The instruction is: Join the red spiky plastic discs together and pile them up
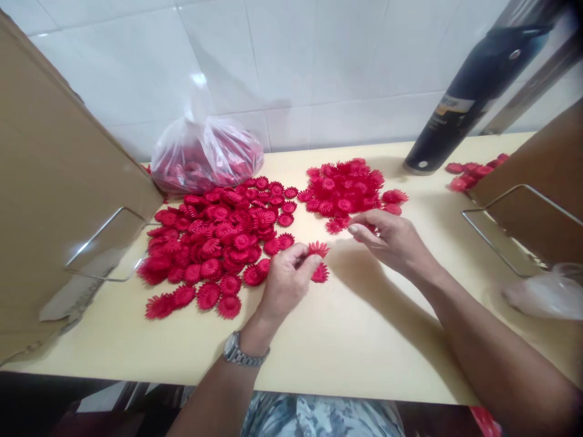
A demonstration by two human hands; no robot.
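A red artificial flower piece (pixel 318 249) with fringed petals is pinched between the thumb and fingers of my left hand (pixel 289 276). Just below it another red flower piece (pixel 320 273) shows beside the thumb, and whether it is held or lies on the table cannot be told. My right hand (pixel 392 240) is curled, thumb and fingertips close together, at the near edge of the right pile of flower pieces (pixel 346 185). Some red shows by those fingers, but what they hold is hidden. Left of my left hand spreads a larger pile of flower pieces (pixel 214 237).
Behind the left pile sits a clear plastic bag (pixel 207 155) of red pieces. A dark bottle (pixel 469 103) stands back right. Cardboard panels (pixel 68 152) with wire brackets (pixel 107 246) flank the table (pixel 364 358). A crumpled plastic bag (pixel 546 294) lies at the right.
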